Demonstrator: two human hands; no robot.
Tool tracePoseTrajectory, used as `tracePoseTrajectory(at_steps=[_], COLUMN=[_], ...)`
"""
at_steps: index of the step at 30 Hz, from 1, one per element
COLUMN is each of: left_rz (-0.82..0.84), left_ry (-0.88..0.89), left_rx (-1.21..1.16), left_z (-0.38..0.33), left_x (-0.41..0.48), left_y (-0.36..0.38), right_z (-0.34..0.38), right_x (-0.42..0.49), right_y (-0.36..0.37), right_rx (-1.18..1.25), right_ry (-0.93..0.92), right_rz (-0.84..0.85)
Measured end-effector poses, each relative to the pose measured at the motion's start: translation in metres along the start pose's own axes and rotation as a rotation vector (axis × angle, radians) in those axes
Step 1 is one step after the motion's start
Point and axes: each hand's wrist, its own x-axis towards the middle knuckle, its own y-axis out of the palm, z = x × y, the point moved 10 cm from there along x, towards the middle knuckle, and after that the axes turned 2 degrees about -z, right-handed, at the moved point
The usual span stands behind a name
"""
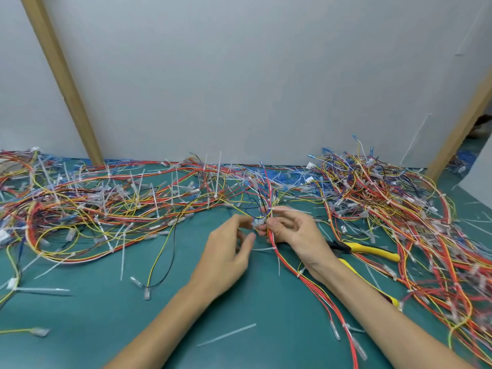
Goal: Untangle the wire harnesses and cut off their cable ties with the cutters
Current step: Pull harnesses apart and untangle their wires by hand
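Observation:
A red, yellow and white wire harness (311, 283) runs from the table's middle down toward me. My right hand (298, 235) grips its upper part, fingers curled round the bundle near a white cable tie (257, 222). My left hand (229, 251) is just left of it, fingertips curled at the tie and the thin blue and yellow wires; whether they pinch it is unclear. The yellow-handled cutters (370, 251) lie on the green mat (106, 315) to the right of my right wrist, partly hidden behind it.
Big tangles of harnesses fill the mat's left (93, 203) and right (399, 214) sides. Cut white ties (226, 335) and loose wire ends are scattered near me. A grey wall (253, 75) with two wooden posts stands behind.

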Motion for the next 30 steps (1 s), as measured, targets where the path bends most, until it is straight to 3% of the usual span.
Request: tracePoseTrajectory(at_steps=[4,10,18,26,30], left_rz=[0.029,-0.071,-0.076,-0.309,-0.328], left_ry=[-0.105,-0.234,-0.263,-0.299,-0.271], left_rx=[-0.199,-0.444,-0.358,-0.490,-0.516], left_z=[0.005,0.013,0.026,0.044,0.043], left_x=[0.009,0.013,0.014,0.011,0.011], left_y=[0.009,0.010,0.015,-0.002,-0.005], right_z=[0.002,-0.002,-0.002,0.008,0.011], right_x=[0.000,0.001,-0.001,-0.006,-0.009], right_y=[0.005,-0.003,0.003,0.004,0.010], right_rx=[-0.033,-0.117,-0.168,-0.228,-0.360], right_ry=[-0.020,-0.037,-0.040,-0.016,-0.050], right_rz=[0.023,-0.022,0.040,0.152,0.189])
